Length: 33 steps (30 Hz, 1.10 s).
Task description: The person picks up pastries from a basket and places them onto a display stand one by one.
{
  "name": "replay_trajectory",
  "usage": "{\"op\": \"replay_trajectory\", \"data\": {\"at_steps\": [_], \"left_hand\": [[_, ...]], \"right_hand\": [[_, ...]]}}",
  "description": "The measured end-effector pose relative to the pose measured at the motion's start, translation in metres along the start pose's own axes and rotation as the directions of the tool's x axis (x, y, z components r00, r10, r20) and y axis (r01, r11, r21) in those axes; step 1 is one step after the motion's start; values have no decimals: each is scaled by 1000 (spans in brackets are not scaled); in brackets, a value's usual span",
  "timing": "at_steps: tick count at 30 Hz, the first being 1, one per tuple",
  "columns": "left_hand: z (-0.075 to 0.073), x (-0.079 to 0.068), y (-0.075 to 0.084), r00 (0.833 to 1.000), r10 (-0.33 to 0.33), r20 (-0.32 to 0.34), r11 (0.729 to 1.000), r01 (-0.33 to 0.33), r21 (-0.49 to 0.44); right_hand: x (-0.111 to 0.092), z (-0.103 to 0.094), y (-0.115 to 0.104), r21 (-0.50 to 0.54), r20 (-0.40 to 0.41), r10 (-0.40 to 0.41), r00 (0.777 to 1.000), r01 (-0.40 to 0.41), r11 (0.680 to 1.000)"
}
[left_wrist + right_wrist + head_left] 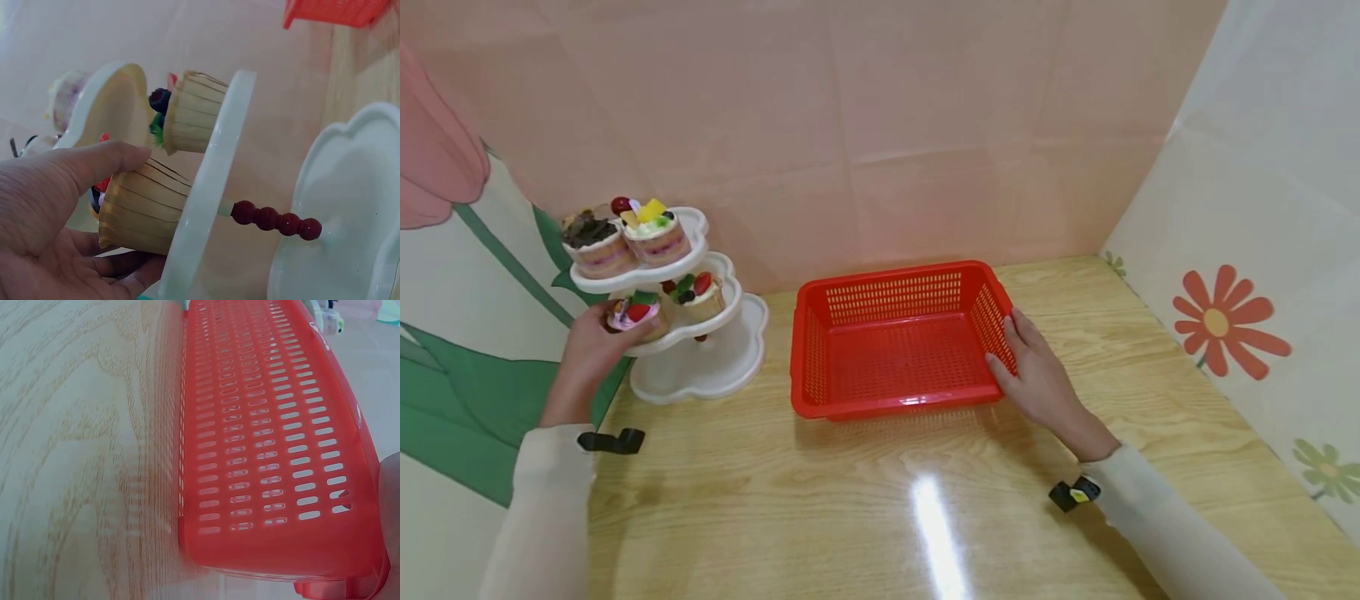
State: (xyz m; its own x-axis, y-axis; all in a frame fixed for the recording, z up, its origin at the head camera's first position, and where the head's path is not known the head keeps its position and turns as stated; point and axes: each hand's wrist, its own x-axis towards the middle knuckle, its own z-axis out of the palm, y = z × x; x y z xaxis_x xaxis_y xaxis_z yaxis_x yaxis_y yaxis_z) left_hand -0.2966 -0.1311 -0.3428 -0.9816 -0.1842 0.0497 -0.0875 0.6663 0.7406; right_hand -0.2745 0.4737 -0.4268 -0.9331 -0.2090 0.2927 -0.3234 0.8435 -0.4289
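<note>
My left hand (597,342) grips a cupcake (147,206) with a pink top and a strawberry, on the middle tier of a white three-tier stand (700,367). In the left wrist view its pleated paper cup sits against the tier, thumb on one side and fingers on the other. Behind it on the same tier is another cupcake (698,297) with berries. Two small round cakes, one chocolate-topped (597,243) and one fruit-topped (655,233), stand on the top tier. My right hand (1037,375) holds the right rim of a red plastic basket (898,408), which has nothing in it.
The wooden table (820,508) extends in front of the basket and stand. A pink backdrop (925,125) rises behind them, with flower-printed panels at both sides. Red beads (275,219) form the stand's post between the tiers.
</note>
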Motion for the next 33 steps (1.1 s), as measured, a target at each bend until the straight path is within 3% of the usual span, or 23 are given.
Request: {"op": "replay_trajectory", "data": {"at_steps": [5,10,14,19,25,29,33], "left_hand": [[0,6,-3,999,-3,34,999,1,51],[-2,7,1,995,-32,95,999,29,36],[-3,11,0,994,25,106,998,-31,56],[-1,12,-12,991,102,91,992,-108,71],[0,-15,-22,990,111,92,994,-113,13],[5,-38,-19,988,117,98,993,-118,6],[19,-59,-12,989,104,108,993,-97,-74]], "right_hand": [[-1,0,-1,-2,4,2,1000,-2,1000],[-3,-1,-1,-11,7,5,1000,-5,1000],[-2,-2,-1,-10,4,10,1000,-10,1000],[3,-1,-1,1,23,4,1000,-4,1000],[4,7,-2,23,98,2,995,-4,1000],[2,5,-2,38,140,-7,990,2,999],[6,-7,-2,31,177,-20,984,15,999]]}}
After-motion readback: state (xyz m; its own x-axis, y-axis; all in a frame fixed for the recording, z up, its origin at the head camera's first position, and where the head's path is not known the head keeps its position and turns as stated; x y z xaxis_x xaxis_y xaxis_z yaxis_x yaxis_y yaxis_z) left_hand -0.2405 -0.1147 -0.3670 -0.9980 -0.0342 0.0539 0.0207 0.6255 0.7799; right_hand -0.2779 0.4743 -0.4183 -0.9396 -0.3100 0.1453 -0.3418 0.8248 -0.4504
